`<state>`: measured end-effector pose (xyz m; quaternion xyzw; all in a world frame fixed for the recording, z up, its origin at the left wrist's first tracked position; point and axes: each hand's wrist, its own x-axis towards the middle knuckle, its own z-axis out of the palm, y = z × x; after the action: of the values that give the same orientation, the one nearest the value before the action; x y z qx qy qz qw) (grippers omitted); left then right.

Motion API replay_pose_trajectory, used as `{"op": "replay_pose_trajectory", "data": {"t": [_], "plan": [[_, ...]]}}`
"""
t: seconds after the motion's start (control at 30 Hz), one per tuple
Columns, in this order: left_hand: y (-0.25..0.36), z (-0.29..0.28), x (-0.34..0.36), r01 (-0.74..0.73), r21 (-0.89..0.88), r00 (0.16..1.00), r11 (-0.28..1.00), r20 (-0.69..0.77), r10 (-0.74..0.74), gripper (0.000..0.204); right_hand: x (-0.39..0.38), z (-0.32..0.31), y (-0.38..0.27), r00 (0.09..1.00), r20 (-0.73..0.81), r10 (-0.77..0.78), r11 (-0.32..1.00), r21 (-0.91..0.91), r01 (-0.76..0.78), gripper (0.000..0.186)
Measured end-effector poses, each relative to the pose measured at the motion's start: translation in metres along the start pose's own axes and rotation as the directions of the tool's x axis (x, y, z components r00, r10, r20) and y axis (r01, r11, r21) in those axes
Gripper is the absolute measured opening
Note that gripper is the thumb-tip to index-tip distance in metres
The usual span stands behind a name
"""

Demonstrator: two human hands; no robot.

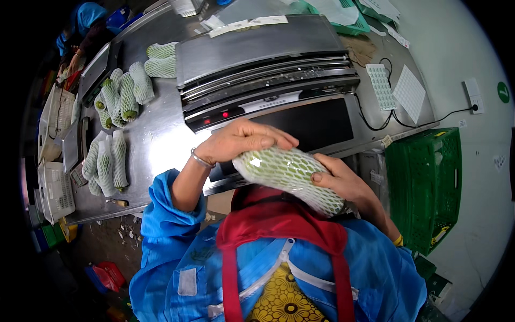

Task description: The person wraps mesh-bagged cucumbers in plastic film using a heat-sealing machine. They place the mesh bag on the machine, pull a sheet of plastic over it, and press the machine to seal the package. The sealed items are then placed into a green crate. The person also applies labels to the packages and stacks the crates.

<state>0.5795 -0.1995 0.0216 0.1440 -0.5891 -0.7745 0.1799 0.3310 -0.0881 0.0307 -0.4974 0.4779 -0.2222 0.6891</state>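
Note:
A plump green vegetable in white foam netting (292, 174), with shiny clear film over it, is held in front of my chest, slanting down to the right. My left hand (244, 140) lies over its upper left end, fingers close together and partly hidden behind it. Gripping the lower right part is my right hand (343, 182), its thumb on the near side. Just beyond my hands stands a metal film-sealing machine (263, 51) with a dark front plate (308, 126) and red indicator lights.
Several netted vegetables (129, 94) lie on the steel table (147, 190) at left, with more netted pieces (110, 163) nearer me. White baskets (56, 188) and scales (72, 145) line the left side. Green crates (424, 182) stand at right. Label sheets (381, 86) and cables lie beyond. Another person (86, 29) works far left.

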Motion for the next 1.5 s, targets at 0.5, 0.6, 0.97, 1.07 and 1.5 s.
{"op": "replay_pose_trajectory", "data": {"t": [0.5, 0.6, 0.97, 1.07, 1.5], "plan": [[0.005, 0.15, 0.207, -0.106, 0.196, 0.988, 0.975, -0.087, 0.125, 0.064, -0.164, -0.133, 0.069, 0.857, -0.487, -0.168, 0.921, 0.233, 0.313, 0.043], [-0.028, 0.184, 0.235, -0.195, -0.047, 0.956, 0.98, -0.233, 0.179, 0.092, -0.185, -0.146, 0.087, 0.827, -0.554, -0.095, 0.779, 0.476, 0.408, 0.041], [-0.05, 0.264, 0.266, -0.097, -0.494, 0.938, 0.864, -0.335, -0.086, 0.088, -0.221, -0.166, 0.11, 0.634, -0.742, -0.219, 0.925, 0.049, 0.376, 0.038], [-0.05, 0.265, 0.267, -0.122, -0.469, 0.936, 0.875, -0.348, -0.056, 0.087, -0.219, -0.165, 0.108, 0.628, -0.743, -0.229, 0.921, 0.043, 0.387, 0.039], [-0.055, 0.252, 0.261, -0.25, -0.244, 0.889, 0.937, -0.441, 0.122, 0.086, -0.199, -0.181, 0.125, 0.791, -0.56, -0.245, 0.843, 0.281, 0.459, 0.06]]}}
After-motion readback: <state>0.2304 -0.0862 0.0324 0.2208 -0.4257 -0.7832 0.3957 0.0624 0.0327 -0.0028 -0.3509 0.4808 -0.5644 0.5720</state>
